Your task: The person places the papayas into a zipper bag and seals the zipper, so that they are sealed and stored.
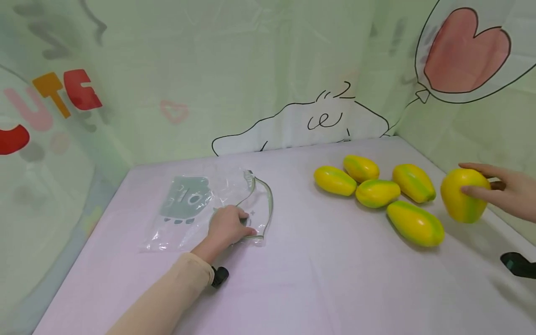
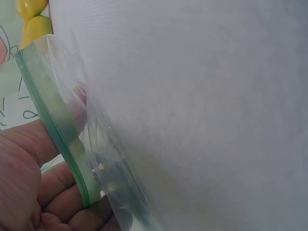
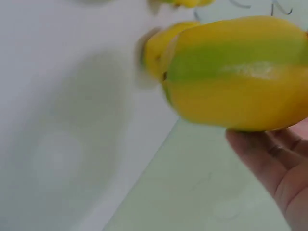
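A clear plastic zip bag (image 1: 184, 200) with a grey-green printed figure lies on the table, its mouth towards the right. My left hand (image 1: 228, 225) holds the bag at its mouth; the left wrist view shows the green zip strip (image 2: 57, 130) passing between thumb and fingers, the thumb tip seen through the plastic. Over at the right edge, my right hand (image 1: 502, 188) grips a yellow papaya (image 1: 462, 195) with a green stripe, raised off the table. The right wrist view shows that papaya (image 3: 240, 72) lying sideways above the fingers (image 3: 262, 161), its shadow on the cloth.
Several more yellow-green papayas lie grouped on the right half of the table, the nearest papaya (image 1: 414, 223) just left of the held one. Printed curtains (image 1: 251, 70) stand behind and beside the pale tablecloth (image 1: 318, 279). A black device (image 1: 517, 265) shows below the right hand.
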A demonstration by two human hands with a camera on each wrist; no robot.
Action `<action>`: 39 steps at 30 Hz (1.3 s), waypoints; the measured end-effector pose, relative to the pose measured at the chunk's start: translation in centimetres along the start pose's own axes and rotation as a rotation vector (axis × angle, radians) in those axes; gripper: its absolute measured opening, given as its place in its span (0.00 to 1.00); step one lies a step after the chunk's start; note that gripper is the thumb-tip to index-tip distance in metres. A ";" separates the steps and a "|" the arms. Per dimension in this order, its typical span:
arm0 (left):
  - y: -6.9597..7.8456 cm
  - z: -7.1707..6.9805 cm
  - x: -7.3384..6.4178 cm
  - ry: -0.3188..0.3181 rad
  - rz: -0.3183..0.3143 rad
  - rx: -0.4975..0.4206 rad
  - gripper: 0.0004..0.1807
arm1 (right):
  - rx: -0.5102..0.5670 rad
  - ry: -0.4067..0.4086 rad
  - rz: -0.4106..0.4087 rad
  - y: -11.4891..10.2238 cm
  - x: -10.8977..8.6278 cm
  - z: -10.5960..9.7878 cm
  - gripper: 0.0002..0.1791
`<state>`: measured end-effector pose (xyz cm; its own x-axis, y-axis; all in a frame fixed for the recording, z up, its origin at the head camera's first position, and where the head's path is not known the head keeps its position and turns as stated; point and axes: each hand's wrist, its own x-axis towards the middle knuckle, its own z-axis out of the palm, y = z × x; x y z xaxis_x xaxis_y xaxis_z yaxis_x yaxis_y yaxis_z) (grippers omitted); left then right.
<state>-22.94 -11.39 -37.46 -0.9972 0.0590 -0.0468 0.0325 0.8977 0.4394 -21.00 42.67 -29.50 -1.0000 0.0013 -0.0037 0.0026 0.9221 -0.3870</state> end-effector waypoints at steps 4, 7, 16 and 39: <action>-0.1 0.0 0.0 -0.001 0.000 0.004 0.30 | 0.076 0.077 -0.076 -2.5 0.3 -0.5 0.35; -0.1 0.1 0.1 0.003 0.000 0.007 0.30 | 0.103 0.107 -0.106 -4.5 0.8 -0.5 0.37; -0.1 0.3 0.1 0.008 0.032 0.024 0.31 | 0.137 -0.029 -0.215 -11.1 3.1 0.9 0.41; -0.1 0.3 0.3 -0.006 0.048 -0.005 0.34 | 0.232 -0.253 -0.472 -23.1 7.8 12.7 0.29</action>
<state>-23.19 -11.33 -37.82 -0.9940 0.1047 -0.0303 0.0803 0.8915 0.4458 -28.80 16.45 -32.27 -0.8614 -0.5078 0.0093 -0.4142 0.6916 -0.5917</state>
